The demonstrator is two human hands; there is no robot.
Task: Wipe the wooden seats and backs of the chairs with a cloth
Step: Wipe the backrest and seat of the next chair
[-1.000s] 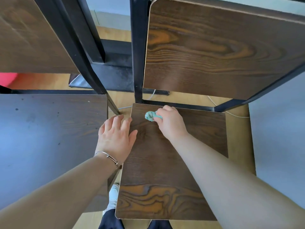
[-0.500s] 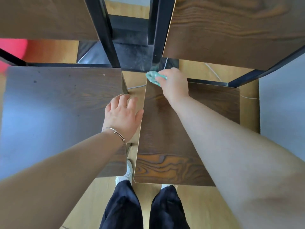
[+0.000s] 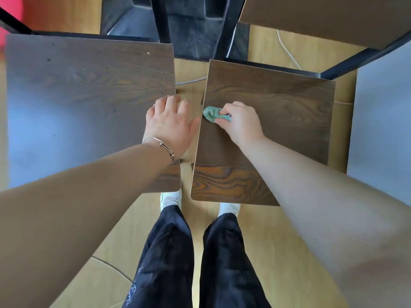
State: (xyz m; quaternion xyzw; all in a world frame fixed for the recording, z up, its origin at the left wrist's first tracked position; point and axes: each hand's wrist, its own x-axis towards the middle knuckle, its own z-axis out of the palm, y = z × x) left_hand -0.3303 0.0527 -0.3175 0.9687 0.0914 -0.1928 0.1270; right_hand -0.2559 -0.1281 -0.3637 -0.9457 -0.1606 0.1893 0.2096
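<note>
Cloth further forward on right seat

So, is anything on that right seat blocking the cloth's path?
Nothing visible. The right hand holds the cloth at the right seat's left edge; its visible wood carries nothing else. The left hand rests on the left seat.

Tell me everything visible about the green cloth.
The cloth is small and teal-green. It looks like soft fabric and is crumpled into a wad with folds showing. It lies on the right seat, right at that seat's left edge and about midway from front to back. The right hand grips it with curled fingers and holds it against the wood. Only the wad's left part sticks out, and the rest is hidden under the fingers. Nothing else touches it.
</note>
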